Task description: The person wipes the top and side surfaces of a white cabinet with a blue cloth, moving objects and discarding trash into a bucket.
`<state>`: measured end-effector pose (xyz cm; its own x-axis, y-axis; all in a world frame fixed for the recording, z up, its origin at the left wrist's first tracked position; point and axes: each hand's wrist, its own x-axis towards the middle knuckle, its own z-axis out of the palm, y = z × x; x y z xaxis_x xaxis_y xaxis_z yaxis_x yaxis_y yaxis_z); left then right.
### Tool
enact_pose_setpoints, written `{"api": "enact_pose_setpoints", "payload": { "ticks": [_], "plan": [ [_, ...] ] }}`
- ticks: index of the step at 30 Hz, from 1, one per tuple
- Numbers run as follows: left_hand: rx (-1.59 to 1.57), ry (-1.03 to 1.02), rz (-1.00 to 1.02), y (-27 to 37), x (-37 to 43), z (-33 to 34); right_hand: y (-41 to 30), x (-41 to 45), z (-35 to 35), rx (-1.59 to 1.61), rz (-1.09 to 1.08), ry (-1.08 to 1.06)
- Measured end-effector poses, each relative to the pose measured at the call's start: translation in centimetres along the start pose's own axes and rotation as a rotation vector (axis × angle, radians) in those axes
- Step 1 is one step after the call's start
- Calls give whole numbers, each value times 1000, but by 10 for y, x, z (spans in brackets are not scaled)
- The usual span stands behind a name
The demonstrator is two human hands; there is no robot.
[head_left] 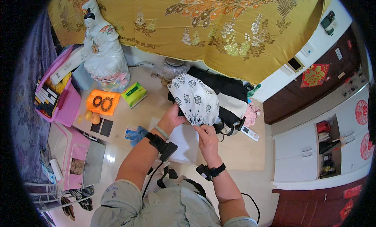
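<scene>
A white cloth with a black paisley print (195,97) is spread out in front of me above the table. My right hand (207,137) pinches its near edge between thumb and fingers. My left hand (175,117) is at the left edge of the cloth, its fingers partly hidden, and something black shows beside it. Below my hands lies a white sheet of paper (188,147). Just behind the cloth is a black and white fabric pile (232,102).
A porcelain statue (107,56), a tissue pack (134,95), and an orange cloth (113,108) with bead bracelets stand or lie on the left. A white remote (249,133) lies at right. The tabletop (246,156) has a front edge near me. A pink basket (69,103) is far left.
</scene>
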<state>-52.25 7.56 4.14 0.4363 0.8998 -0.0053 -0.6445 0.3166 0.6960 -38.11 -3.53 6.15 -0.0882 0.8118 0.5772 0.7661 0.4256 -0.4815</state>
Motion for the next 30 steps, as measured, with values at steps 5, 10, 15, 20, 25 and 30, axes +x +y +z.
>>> {"api": "enact_pose_setpoints", "payload": {
  "ticks": [5,10,15,20,25,30],
  "plan": [
    [-77,-155,-21,-6,15,-11,-4,3,-4,12,28,76],
    [677,-145,288,11,68,22,25,42,-11,-184,67,180],
    [143,57,-339,2,60,-11,99,37,3,-282,98,130],
    [1177,18,182,-15,-5,-124,81,-21,35,-33,269,9],
    [321,421,-198,-1,-61,-195,51,-54,67,154,363,-104],
    [535,508,-111,3,-116,-200,34,-72,109,283,368,-425]
  ]
}}
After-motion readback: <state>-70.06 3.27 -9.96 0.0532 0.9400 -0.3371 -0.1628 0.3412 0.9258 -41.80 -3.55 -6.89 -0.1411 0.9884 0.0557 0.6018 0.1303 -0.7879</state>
